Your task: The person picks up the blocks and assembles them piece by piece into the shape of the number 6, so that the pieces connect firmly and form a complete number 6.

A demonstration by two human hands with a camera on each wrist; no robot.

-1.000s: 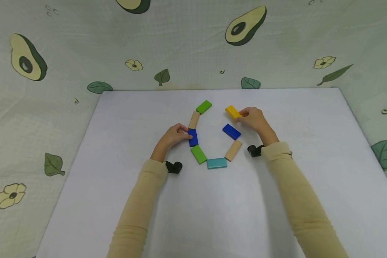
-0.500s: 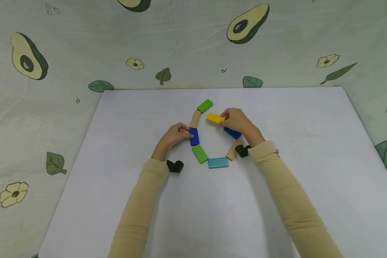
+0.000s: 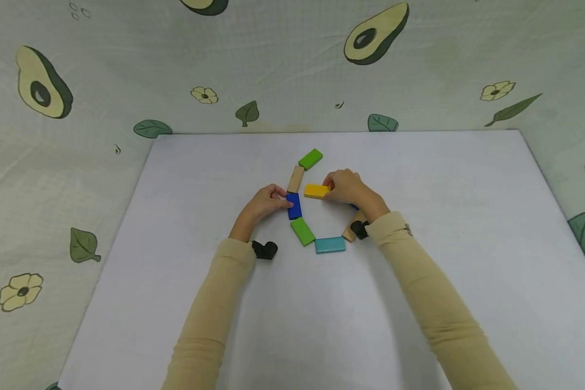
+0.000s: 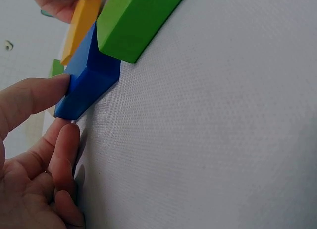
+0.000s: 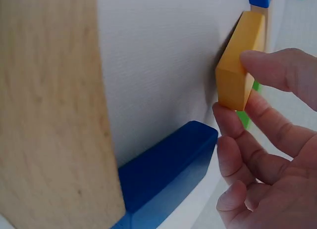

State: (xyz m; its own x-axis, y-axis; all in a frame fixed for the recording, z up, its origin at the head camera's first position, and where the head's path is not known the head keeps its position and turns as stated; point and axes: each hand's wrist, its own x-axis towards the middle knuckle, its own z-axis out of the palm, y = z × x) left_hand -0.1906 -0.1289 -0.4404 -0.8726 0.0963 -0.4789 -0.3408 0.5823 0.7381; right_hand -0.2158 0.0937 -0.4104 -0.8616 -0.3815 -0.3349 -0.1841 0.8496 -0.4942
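Note:
A yellow block [image 3: 316, 191] is pinched between the thumb and fingers of my right hand [image 3: 347, 187]. It lies crosswise inside a curve of blocks, its left end near the left blue block [image 3: 294, 207]. My left hand [image 3: 265, 203] holds that blue block, thumb on its side and fingertips at its end in the left wrist view. Above it come a plain wooden block [image 3: 296, 179] and a green block [image 3: 311, 159]. Below it run another green block [image 3: 303, 232] and a turquoise block [image 3: 330, 245]. A second blue block [image 5: 173, 169] is mostly hidden under my right hand in the head view.
A second plain wooden block [image 3: 352, 230] stands at the curve's lower right, partly covered by the black wrist camera [image 3: 359, 229]. The white table [image 3: 175, 216] ends at a cloth [image 3: 292, 65] printed with avocados and leaves. Another black camera [image 3: 265, 250] sits at the left wrist.
My right hand has carried the yellow block left and toward me, from the curve's upper right into its inside, turning it nearly level. My left hand has stayed at the blue block.

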